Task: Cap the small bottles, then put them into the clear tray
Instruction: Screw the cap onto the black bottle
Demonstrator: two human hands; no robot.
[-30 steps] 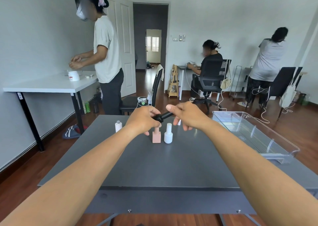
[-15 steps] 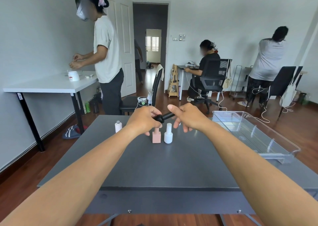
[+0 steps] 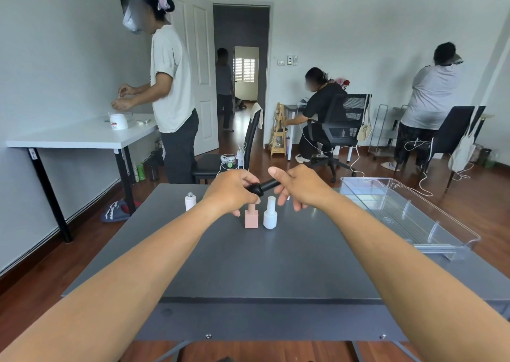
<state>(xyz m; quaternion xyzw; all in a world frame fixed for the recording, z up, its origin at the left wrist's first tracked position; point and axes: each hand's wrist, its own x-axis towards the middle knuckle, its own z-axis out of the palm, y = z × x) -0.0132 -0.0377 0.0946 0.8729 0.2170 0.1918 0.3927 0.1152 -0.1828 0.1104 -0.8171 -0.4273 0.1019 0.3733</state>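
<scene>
Hands meet above the far half of a dark grey table [image 3: 248, 265], both clenched on one thing. The left hand [image 3: 234, 193] wraps the body of a small black bottle [image 3: 255, 189], and the right hand [image 3: 298, 188] pinches its slim black cap [image 3: 271, 184] between thumb and fingers. The bottle is in the air and tilted, with the cap end higher. Whether the cap is fully seated cannot be told.

Directly under the grip stands a pink square bottle with a pink cap [image 3: 251, 218]. It is upright, and the left fingers partly cover its cap. Just beside it, below the grip's right side, is a white round bottle with a tall white cap [image 3: 270, 217], also upright. Well to the left of the grip stands a little white bottle with a bare silvery neck [image 3: 190, 201]. A small white bit shows behind the right fingers, too hidden to identify.

Off to the right of the grip lies a clear plastic tray with dividers [image 3: 386, 210], apart from every bottle. Beyond the grip a black chair [image 3: 248, 152] faces the table, and other people work at desks along the walls.
</scene>
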